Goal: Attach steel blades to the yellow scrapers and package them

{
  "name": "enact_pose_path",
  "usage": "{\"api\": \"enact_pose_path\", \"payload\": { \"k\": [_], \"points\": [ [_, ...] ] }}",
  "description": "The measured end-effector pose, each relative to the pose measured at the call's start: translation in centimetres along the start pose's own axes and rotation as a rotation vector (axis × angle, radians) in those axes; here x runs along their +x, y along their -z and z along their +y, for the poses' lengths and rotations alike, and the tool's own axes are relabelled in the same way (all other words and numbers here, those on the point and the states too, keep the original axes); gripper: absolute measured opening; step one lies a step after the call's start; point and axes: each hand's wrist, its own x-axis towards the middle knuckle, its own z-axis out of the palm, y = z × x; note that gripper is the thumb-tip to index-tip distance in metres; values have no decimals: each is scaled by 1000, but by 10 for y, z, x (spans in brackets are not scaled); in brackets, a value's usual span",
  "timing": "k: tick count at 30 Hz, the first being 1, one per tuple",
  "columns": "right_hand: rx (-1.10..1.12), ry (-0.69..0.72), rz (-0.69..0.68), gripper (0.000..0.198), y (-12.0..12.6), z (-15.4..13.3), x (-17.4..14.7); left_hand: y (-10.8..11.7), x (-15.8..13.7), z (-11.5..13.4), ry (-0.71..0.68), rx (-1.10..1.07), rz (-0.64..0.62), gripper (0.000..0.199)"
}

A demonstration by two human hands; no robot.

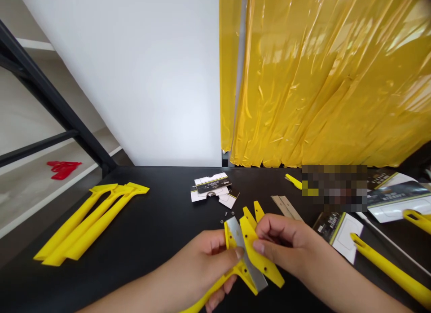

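At our far left a red object (63, 169) lies on a pale shelf (30, 200), and three yellow handles with angled heads (96, 223) rest side by side on the black tabletop (161, 241). Next, our left grip (208, 262) closes around a yellow scraper handle (209, 296), fingers curled beneath and thumb on top, pressing the metal blade (249, 262) against the scraper's head; the blade runs past the thumb on both sides, toward and away from us. Beyond that grip we see white and black cards (210, 187) in a loose pile and a few small fasteners (226, 213). Just right of the blade, our right grip (288, 241) pinches a flat yellow plate (261, 260) along its right edge, between thumb and fingers, the plate tilted and roughly in line with the blade; we cannot tell whether they touch. Two yellow tips (258, 210) show behind it. Farther right lie thin metal strips (286, 207), a small yellow piece (294, 181), printed packaging (345, 236), a yellow handle (392, 269) and a white rod (393, 241).
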Motion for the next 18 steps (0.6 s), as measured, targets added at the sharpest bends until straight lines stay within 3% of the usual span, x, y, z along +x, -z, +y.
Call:
{"api": "enact_pose_path", "payload": {
  "k": [14, 18],
  "points": [
    [-35, 59, 32, 34, -23, 16, 10, -8, -3, -3, -32, -51, -45, 36],
    [-138, 102, 80, 39, -14, 13, 9, -6, -4, -2, -61, -80, -25, 31]
  ]
}}
